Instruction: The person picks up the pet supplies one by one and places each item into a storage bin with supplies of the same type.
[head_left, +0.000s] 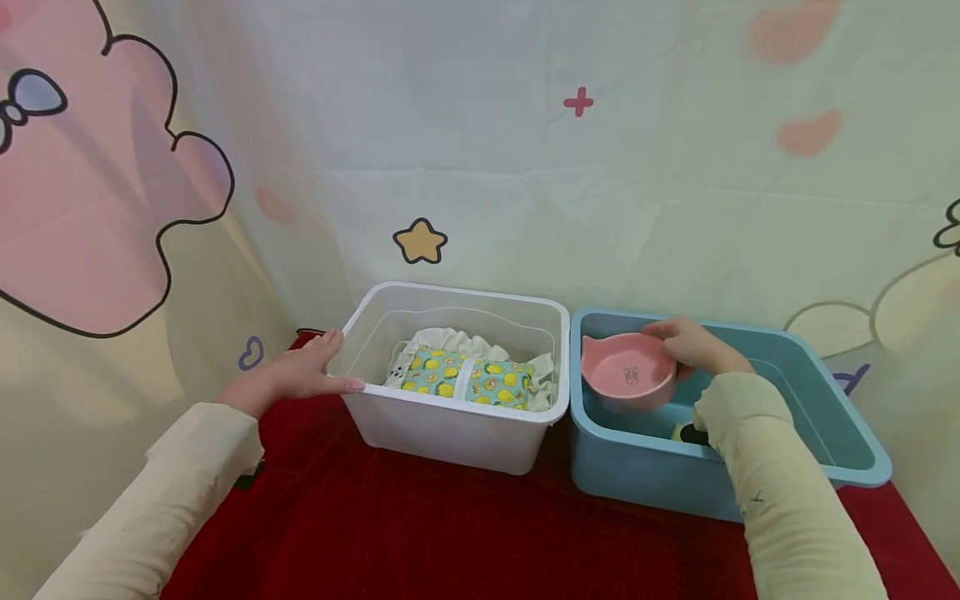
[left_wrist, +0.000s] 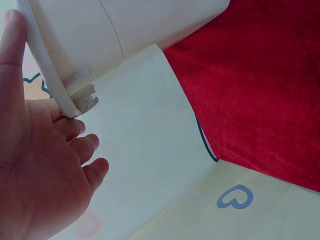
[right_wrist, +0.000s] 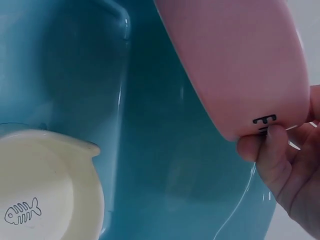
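My right hand point(head_left: 690, 343) grips a pink cat-eared bowl point(head_left: 626, 367) by its right side, thumb and fingers on the wall. The bowl is tilted inside the blue bin point(head_left: 645, 450), with a small fish print on its inner base. In the right wrist view, black lettering shows on the bowl point(right_wrist: 240, 60) beside my fingertips. Below it in the bin lies a cream bowl point(right_wrist: 40, 185) with a fish-skeleton print. My left hand point(head_left: 300, 367) rests on the left front corner of the white bin point(head_left: 450, 433), thumb along the front rim, other fingers extended by the left edge.
Inside the white bin lies a folded lemon-print cloth bundle point(head_left: 431, 367) with white ruffles and a white band. The two bins stand side by side on a red cloth point(head_left: 450, 533). A printed curtain point(head_left: 495, 208) hangs close behind them.
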